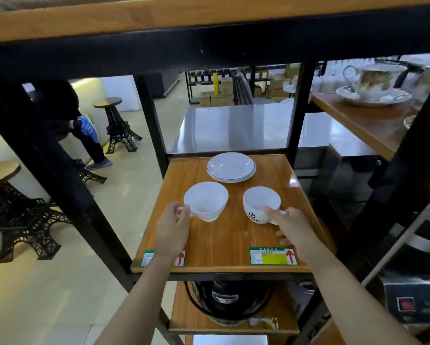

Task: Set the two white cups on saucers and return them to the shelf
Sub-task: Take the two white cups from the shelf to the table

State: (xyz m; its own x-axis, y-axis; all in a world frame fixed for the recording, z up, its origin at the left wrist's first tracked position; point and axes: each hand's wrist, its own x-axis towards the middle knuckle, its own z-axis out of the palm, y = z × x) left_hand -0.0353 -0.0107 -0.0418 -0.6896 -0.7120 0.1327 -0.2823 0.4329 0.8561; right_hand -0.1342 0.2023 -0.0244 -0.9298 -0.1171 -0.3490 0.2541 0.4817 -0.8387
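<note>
Two white cups stand upright on the wooden shelf (pixel 224 245). The left cup (pixel 206 200) is plain and footed; my left hand (pixel 173 226) pinches its handle. The right cup (pixel 260 204) bears a dark logo; my right hand (pixel 287 226) has its thumb at the rim and its fingers around the handle side. Behind the cups, at the back of the shelf, lie two stacked white saucers (pixel 231 167) with a thin dark rim line. Both cups rest on the wood, apart from the saucers.
Black metal posts (pixel 150 120) frame the shelf, with another wooden board (pixel 159 18) overhead. A decorated cup on a saucer (pixel 373 85) sits on the shelf at right. A black cooker (pixel 230 298) is on the shelf below. A person (pixel 84 130) sits at left.
</note>
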